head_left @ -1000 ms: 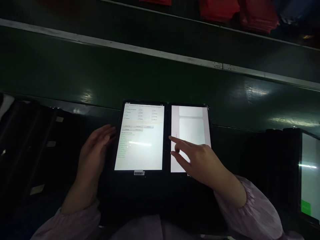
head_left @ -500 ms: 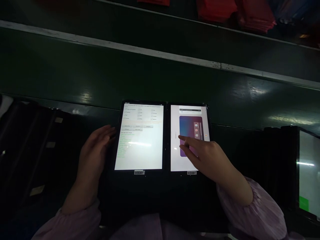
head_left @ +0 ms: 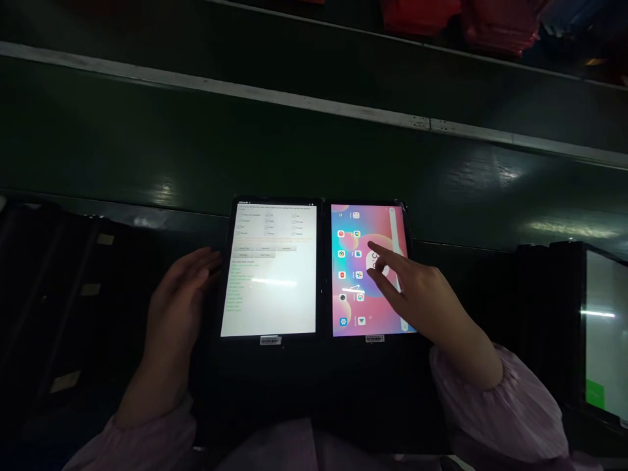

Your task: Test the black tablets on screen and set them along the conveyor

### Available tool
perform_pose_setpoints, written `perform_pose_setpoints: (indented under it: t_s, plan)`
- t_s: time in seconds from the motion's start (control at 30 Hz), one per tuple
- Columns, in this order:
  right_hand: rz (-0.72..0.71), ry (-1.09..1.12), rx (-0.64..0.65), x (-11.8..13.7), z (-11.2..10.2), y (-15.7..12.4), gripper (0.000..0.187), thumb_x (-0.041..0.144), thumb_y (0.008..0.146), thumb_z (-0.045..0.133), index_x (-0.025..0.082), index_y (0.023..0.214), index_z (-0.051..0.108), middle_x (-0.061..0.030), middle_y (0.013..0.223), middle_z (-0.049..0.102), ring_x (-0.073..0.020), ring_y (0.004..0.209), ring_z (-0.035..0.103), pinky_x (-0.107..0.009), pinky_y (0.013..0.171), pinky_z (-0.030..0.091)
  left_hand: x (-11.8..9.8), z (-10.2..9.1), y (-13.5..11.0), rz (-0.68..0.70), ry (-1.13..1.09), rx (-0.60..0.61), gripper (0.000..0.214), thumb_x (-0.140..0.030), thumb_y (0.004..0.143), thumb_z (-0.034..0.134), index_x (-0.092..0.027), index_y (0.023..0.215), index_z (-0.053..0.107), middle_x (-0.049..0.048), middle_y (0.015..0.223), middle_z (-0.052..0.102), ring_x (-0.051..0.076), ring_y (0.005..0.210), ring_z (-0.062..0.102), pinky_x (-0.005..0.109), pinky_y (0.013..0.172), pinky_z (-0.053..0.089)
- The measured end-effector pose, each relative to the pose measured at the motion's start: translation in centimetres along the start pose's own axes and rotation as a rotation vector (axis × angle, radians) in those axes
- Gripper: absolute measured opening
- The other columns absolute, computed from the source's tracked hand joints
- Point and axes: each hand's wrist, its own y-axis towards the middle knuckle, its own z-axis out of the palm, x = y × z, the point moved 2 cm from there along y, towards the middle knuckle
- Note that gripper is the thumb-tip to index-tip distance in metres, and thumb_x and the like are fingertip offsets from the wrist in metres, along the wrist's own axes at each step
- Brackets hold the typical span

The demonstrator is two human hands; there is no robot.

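Observation:
Two tablets lie side by side in front of me. The left tablet shows a white page with checkboxes and green text lines. The right tablet shows a pink and blue home screen with app icons. My right hand hovers over the right tablet, index finger stretched out onto its screen, the other fingers curled. My left hand rests flat at the left tablet's left edge, fingers extended and holding nothing. Both wrists wear pale pink sleeves.
A dark green conveyor belt with a metal rail runs behind the tablets. Dark tablets are stacked at the left. Another lit tablet stands at the right edge. Red items lie at the far top.
The right tablet's screen went from a white page, through a shrunken app card, to the home screen. My right index finger slid up and to the right across it. My left hand stayed put.

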Motion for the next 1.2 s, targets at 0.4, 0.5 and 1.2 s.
perform_pose_setpoints:
  t_s: [0.4,0.5,1.2]
  plan:
    - [-0.146,-0.058,0.169,3.4,1.8,0.7,0.037,0.034,0.114,0.051,0.014,0.130,0.078,-0.0070,0.093,0.086,-0.0169,0.057,0.071,-0.028,0.052,0.044,0.1,-0.1,-0.2,0.004,0.027,-0.028,0.030,-0.029,0.067,0.084,-0.027,0.097,0.082,0.0044,0.106,0.085,0.032,0.115,0.076,0.053,0.123,0.049]
    - [-0.078,-0.048,0.075,2.5,0.9,0.3,0.037,0.031,0.114,0.051,0.014,0.129,0.080,-0.0083,0.102,0.087,-0.0146,0.050,0.068,-0.028,0.052,0.047,0.3,-0.1,0.0,-0.012,0.000,-0.020,0.031,-0.027,0.065,0.085,-0.027,0.096,0.083,0.0029,0.102,0.085,0.029,0.113,0.076,0.050,0.127,0.045]
    - [-0.082,-0.045,0.016,1.2,-0.5,-1.7,0.041,0.031,0.115,0.047,0.006,0.129,0.077,-0.0063,0.078,0.083,-0.0103,0.040,0.056,-0.024,0.044,0.046,-0.1,-0.1,-0.4,0.002,0.069,-0.090,0.036,-0.033,0.061,0.083,-0.026,0.097,0.085,0.0028,0.105,0.085,0.028,0.110,0.079,0.041,0.102,0.065]
